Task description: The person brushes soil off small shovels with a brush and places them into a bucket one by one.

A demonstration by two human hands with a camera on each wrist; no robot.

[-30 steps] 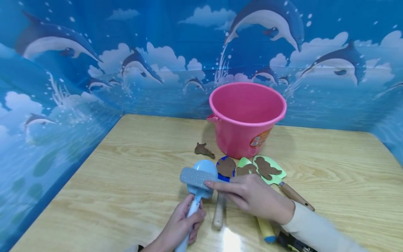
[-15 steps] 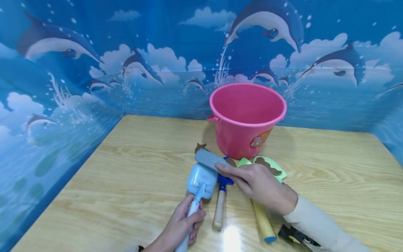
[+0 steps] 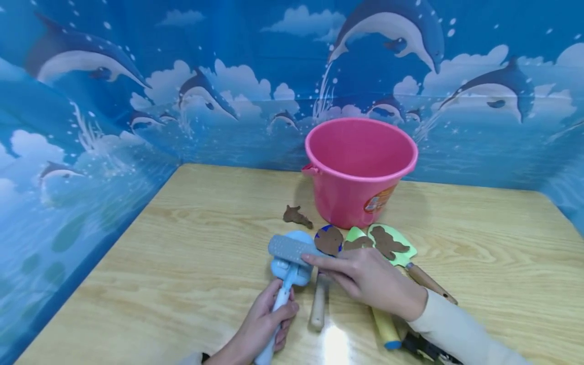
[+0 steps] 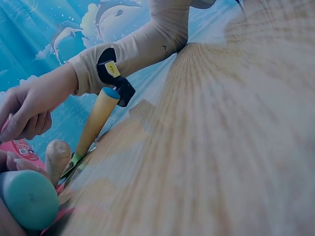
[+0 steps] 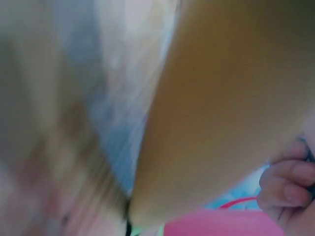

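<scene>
My left hand (image 3: 266,322) grips the white handle of a light blue toy shovel (image 3: 292,278), its blade turned up towards the head camera. In the left wrist view the turquoise end of the shovel handle (image 4: 30,199) shows close up. A blue-grey oblong brush (image 3: 292,249), dotted on its visible face, lies across the shovel blade. My right hand (image 3: 365,279) holds the brush at its right end, index finger stretched along it. In the left wrist view that same right hand (image 4: 32,108) shows its fingers curled. The right wrist view is mostly blurred.
A pink bucket (image 3: 339,203) stands behind. Before it lie a blue shovel with a wooden handle (image 3: 318,309), a green shovel (image 3: 398,243), and another green tool with a yellow handle (image 3: 385,327). Brown patches lie on them; a brown piece (image 3: 296,217) is on the table (image 3: 182,253).
Half a second ago the brush was swept up to the blade's upper right; my right hand has brought it back down and left. My left hand and the shovel stay nearly still.
</scene>
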